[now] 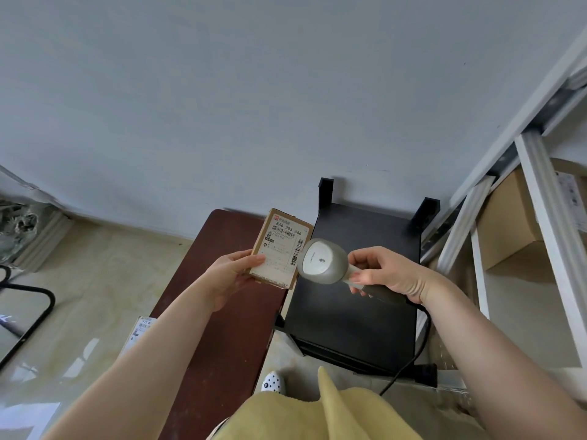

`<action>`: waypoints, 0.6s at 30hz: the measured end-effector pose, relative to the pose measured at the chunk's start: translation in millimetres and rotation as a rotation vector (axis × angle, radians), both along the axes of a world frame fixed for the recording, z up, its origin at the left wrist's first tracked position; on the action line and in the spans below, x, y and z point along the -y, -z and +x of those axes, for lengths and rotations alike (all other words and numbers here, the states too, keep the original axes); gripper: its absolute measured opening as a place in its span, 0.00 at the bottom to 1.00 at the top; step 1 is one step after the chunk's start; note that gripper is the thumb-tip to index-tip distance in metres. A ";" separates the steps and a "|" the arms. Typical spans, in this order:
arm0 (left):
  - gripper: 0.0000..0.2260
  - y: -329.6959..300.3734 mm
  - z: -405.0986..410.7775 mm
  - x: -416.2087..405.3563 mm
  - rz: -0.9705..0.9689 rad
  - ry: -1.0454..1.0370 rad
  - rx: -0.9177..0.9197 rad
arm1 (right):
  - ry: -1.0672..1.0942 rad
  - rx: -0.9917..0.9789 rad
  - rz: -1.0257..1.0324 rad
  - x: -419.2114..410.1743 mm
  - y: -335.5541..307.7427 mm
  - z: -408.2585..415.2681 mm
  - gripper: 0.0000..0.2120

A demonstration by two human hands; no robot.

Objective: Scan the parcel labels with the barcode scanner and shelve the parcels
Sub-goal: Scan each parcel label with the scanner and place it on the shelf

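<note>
Left hand (pixel 229 272) gripping labelled parcel (pixel 281 248) above brown counter (pixel 222 328); right hand (pixel 386 273) gripping barcode scanner (pixel 324 261), just beside parcel's right edge.

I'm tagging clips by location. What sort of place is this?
Probably a small parcel storeroom or pickup point: a labelled parcel beside a barcode scanner, and white metal shelving holding a cardboard box.
</note>
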State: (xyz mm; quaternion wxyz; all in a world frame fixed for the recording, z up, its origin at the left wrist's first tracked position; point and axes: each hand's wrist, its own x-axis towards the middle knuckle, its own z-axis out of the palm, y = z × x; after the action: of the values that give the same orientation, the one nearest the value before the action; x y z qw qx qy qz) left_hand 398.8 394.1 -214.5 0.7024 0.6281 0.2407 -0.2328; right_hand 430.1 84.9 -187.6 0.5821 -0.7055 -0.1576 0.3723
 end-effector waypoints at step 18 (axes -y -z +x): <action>0.15 8.2 -3.6 -4.6 -0.021 -0.005 0.003 | -0.005 0.019 -0.050 -8.0 8.1 0.2 0.15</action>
State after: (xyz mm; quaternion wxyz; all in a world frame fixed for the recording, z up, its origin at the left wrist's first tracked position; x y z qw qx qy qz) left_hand 395.3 398.7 -222.7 0.7097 0.6205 0.2390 -0.2327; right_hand 430.3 92.9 -195.7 0.5621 -0.7229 -0.1556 0.3706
